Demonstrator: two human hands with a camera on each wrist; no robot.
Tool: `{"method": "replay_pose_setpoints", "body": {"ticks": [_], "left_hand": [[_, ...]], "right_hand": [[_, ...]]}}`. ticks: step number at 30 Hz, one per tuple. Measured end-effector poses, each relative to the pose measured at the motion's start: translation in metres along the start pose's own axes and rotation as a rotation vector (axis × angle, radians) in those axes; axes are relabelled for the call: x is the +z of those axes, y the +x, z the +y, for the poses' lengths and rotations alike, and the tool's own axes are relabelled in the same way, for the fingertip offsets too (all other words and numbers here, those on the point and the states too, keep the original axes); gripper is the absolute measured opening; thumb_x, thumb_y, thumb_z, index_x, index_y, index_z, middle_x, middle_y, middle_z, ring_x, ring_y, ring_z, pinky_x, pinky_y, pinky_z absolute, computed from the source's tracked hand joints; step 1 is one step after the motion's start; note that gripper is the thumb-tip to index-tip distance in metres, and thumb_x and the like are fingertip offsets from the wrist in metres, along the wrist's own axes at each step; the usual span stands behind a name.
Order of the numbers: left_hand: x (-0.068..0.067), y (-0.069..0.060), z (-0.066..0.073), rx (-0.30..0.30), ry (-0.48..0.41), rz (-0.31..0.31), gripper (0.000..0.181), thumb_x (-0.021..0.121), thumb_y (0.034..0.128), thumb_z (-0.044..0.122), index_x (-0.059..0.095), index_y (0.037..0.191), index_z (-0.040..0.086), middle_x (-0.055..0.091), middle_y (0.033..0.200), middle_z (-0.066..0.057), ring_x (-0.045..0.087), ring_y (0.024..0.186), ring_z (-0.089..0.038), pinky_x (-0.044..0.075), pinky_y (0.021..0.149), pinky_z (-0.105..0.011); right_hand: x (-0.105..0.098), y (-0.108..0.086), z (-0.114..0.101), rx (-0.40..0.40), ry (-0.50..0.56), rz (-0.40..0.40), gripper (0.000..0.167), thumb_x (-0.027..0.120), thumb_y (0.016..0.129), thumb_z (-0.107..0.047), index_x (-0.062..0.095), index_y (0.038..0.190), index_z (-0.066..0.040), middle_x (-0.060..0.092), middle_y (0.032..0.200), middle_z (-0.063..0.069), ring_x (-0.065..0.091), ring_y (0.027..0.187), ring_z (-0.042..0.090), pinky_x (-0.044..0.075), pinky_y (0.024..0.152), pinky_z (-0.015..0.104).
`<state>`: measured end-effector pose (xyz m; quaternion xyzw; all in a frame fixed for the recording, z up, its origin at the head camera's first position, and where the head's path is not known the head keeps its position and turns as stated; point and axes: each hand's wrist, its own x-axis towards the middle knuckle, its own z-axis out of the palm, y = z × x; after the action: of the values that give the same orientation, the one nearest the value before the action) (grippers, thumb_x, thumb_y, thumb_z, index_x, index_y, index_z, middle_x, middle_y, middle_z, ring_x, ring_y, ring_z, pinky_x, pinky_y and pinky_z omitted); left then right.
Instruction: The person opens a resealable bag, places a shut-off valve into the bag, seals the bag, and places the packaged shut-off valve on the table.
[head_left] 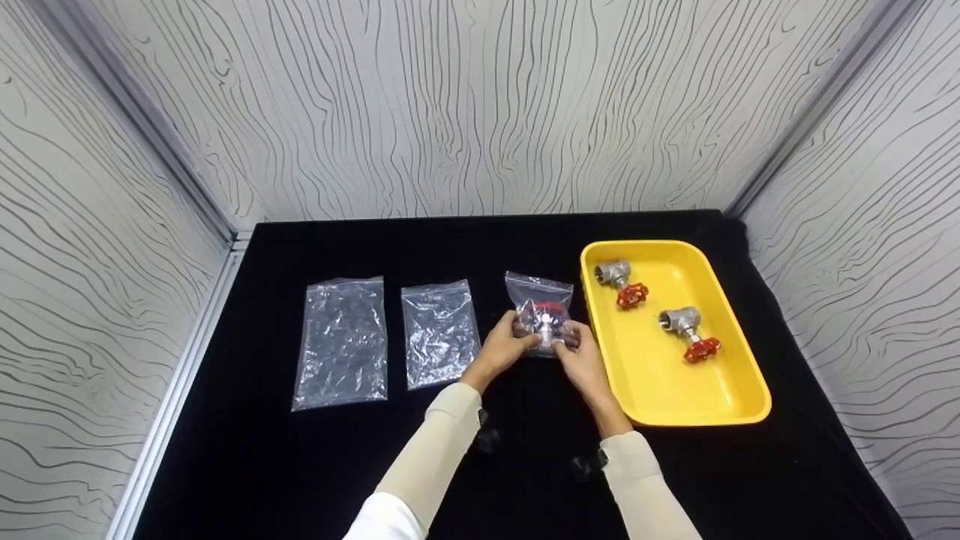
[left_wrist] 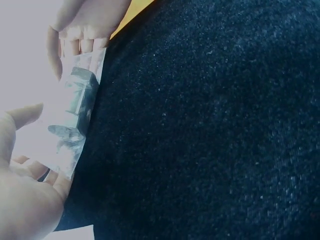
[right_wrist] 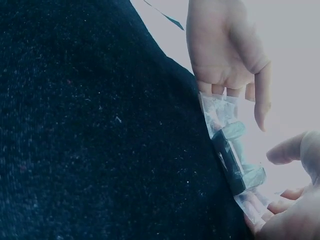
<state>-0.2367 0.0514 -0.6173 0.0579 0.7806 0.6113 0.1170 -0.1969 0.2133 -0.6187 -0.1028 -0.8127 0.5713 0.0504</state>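
A clear zip bag [head_left: 538,285] holds a valve [head_left: 546,327] with a red handwheel, its wheel toward the bag's zip end. My left hand [head_left: 504,346] grips the bag's left side and my right hand [head_left: 582,358] grips its right side, thumbs on the near face. In the left wrist view, the valve body [left_wrist: 76,107] shows through the plastic between my left hand [left_wrist: 30,195] and my right hand [left_wrist: 92,20]. The right wrist view has the bagged valve [right_wrist: 234,157] between my right hand [right_wrist: 295,210] and my left hand [right_wrist: 222,45].
Two flat clear zip bags, a larger one [head_left: 341,345] and a smaller one [head_left: 441,334], lie on the black cloth [head_left: 262,465] to the left. At the right stands a yellow tray [head_left: 645,375] with two red-wheeled valves, one farther back [head_left: 615,273] and one nearer [head_left: 684,322].
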Motion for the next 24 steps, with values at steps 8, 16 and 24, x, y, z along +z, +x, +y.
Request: {"method": "replay_pose_setpoints", "body": {"ticks": [8,16,24], "left_hand": [[-0.012,-0.003,0.004,0.011,-0.096,0.038,0.043,0.073,0.0947,0.004,0.057,0.133,-0.006,0.070,0.117,-0.024,0.070,0.102,-0.028,0.060,0.086,-0.030],[-0.038,-0.009,0.008,0.018,-0.138,0.051,0.038,0.063,0.1001,0.000,0.055,0.136,-0.009,0.069,0.117,-0.023,0.066,0.093,-0.016,0.062,0.080,-0.035],[-0.062,-0.024,0.013,0.065,-0.113,0.039,0.031,0.061,0.1025,-0.001,0.059,0.132,-0.009,0.070,0.116,-0.026,0.073,0.099,-0.031,0.065,0.084,-0.045]], "right_hand": [[-0.001,-0.002,-0.009,-0.036,0.034,-0.020,0.066,0.061,0.095,0.006,0.032,0.154,0.015,0.043,0.154,0.040,0.049,0.140,0.056,0.044,0.119,0.062],[0.000,-0.009,-0.022,-0.249,-0.129,0.045,0.057,0.071,0.085,0.008,0.052,0.139,0.013,0.052,0.141,0.037,0.052,0.133,0.052,0.042,0.118,0.061],[-0.001,-0.014,-0.033,-0.301,-0.123,0.108,0.043,0.070,0.085,0.011,0.062,0.127,0.012,0.055,0.144,0.034,0.049,0.140,0.051,0.037,0.123,0.061]]}}
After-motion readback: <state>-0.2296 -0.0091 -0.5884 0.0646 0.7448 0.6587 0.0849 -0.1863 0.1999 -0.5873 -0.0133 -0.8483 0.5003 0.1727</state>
